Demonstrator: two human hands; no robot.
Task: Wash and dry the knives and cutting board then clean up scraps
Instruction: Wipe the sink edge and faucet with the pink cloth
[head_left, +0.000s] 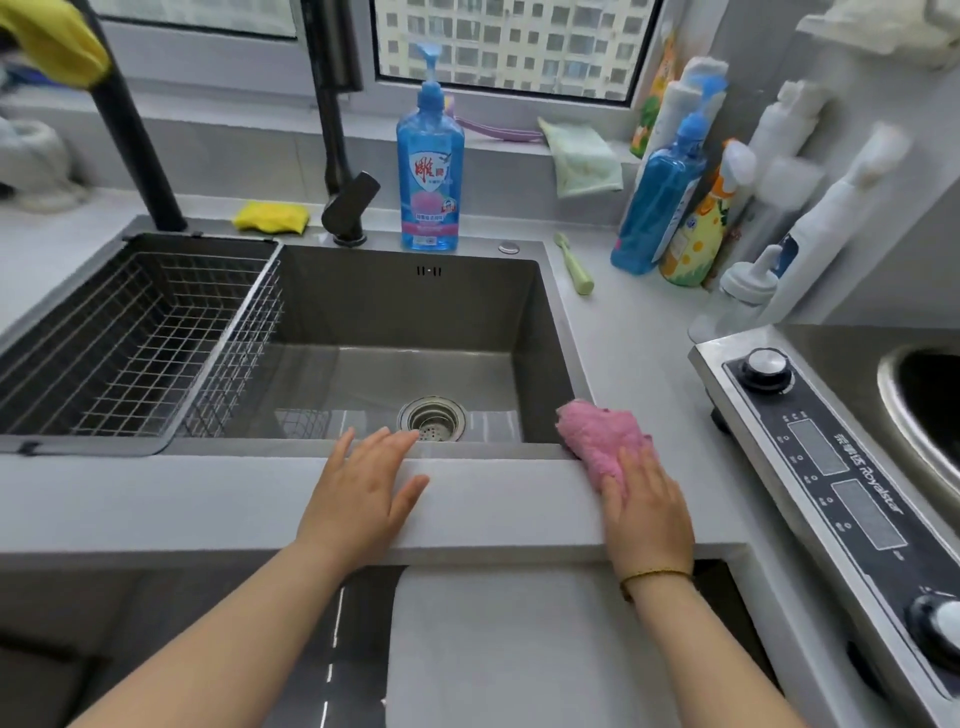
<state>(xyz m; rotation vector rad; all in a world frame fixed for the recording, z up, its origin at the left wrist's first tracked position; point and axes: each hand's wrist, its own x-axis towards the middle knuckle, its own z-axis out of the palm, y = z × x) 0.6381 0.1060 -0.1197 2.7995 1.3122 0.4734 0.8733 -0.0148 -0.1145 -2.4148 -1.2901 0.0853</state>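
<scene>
A pink cloth (597, 434) lies on the grey counter at the sink's front right corner. My right hand (647, 506) presses flat on its near end, fingers spread over it. My left hand (363, 486) rests open and flat on the front counter ledge (208, 499), fingertips over the sink's front rim. The dark sink (405, 322) holds nothing but its drain strainer (432, 418). No knives or cutting board are in view.
A wire basket (130, 338) fills the sink's left part. Behind the sink stand the black faucet (343, 156), a blue soap bottle (430, 166), a yellow sponge (270, 216) and a green brush (574, 262). Several bottles (691, 208) crowd the back right. A stove (831, 467) stands at right.
</scene>
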